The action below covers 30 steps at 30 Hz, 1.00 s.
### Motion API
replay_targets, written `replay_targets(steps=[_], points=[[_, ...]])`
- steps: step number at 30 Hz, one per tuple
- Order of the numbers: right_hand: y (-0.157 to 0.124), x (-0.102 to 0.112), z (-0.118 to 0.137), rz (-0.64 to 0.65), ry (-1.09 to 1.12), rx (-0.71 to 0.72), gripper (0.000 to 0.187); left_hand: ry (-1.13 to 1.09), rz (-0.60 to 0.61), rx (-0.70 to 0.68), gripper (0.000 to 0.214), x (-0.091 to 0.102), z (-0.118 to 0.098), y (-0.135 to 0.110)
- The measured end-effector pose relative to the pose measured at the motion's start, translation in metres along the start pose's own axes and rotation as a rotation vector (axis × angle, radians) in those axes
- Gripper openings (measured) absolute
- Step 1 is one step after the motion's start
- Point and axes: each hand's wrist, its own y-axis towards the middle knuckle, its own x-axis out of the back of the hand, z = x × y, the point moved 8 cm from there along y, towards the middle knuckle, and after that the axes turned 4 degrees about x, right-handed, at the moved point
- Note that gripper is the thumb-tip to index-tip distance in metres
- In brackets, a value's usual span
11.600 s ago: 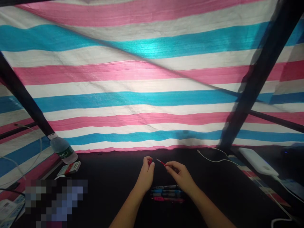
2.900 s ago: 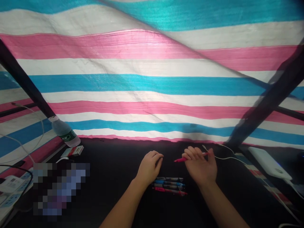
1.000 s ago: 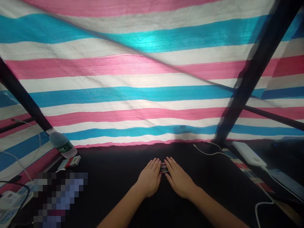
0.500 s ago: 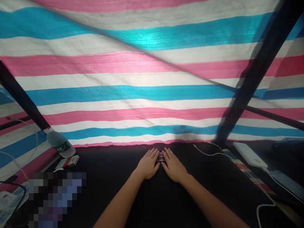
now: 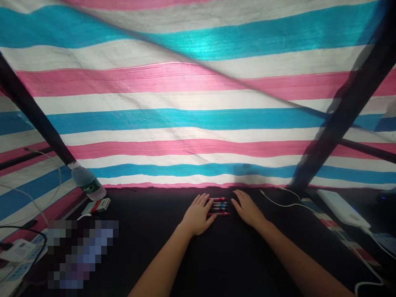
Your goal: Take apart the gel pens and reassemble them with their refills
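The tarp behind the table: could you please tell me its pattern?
The tarp has horizontal pink, white and blue stripes, best seen in the head view.

A tarpaulin striped pink, white and blue rises behind red-and-blue pens.

No wording can be read. The green label on the water bottle, the markings on the red-and-white carton, the printing on the pens and the power strip are too small or blurred to tell.
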Motion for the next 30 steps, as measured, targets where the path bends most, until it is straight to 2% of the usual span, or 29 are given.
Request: replay_targets(steps=[3, 6, 8, 10, 12, 14, 16, 19, 21, 24, 27, 30], points=[[-0.003, 0.012, 0.017, -0.019, 0.028, 0.066, 0.037, -0.023, -0.050, -0.003, 0.055, 0.019, -0.009, -0.003], [-0.010, 0.021, 0.033, -0.019, 0.094, 0.095, 0.034, -0.066, -0.070, -0.003, 0.039, 0.037, -0.016, -0.009], [-0.015, 0.022, 0.043, 0.013, 0.129, 0.117, 0.034, -0.083, -0.056, 0.005, 0.041, 0.040, -0.013, -0.012], [-0.019, 0.019, 0.050, 0.061, 0.142, 0.140, 0.043, -0.084, -0.015, 0.048, 0.058, 0.035, -0.001, -0.014], [-0.023, 0.009, 0.053, 0.144, 0.139, 0.152, 0.060, -0.085, 0.078, 0.072, 0.076, 0.021, 0.012, -0.015], [-0.026, -0.003, 0.054, 0.231, 0.112, 0.152, 0.066, -0.096, 0.168, 0.071, 0.077, 0.004, 0.023, -0.016], [-0.027, -0.011, 0.054, 0.277, 0.073, 0.141, 0.064, -0.096, 0.203, 0.073, 0.074, -0.006, 0.030, -0.015], [-0.028, -0.013, 0.058, 0.274, 0.052, 0.139, 0.063, -0.083, 0.178, 0.068, 0.070, -0.003, 0.028, -0.013], [-0.028, -0.006, 0.058, 0.229, 0.071, 0.157, 0.062, -0.067, 0.123, 0.082, 0.068, 0.011, 0.020, -0.015], [-0.033, 0.012, 0.034, 0.109, 0.075, 0.121, 0.056, -0.089, 0.013, 0.112, 0.060, 0.048, 0.002, -0.033], [-0.042, 0.025, -0.021, 0.058, -0.009, -0.002, 0.054, -0.209, -0.010, 0.122, 0.031, 0.077, -0.018, -0.069], [-0.048, 0.032, -0.077, 0.033, -0.109, -0.054, 0.056, -0.303, -0.044, 0.190, 0.027, 0.089, -0.022, -0.112]])
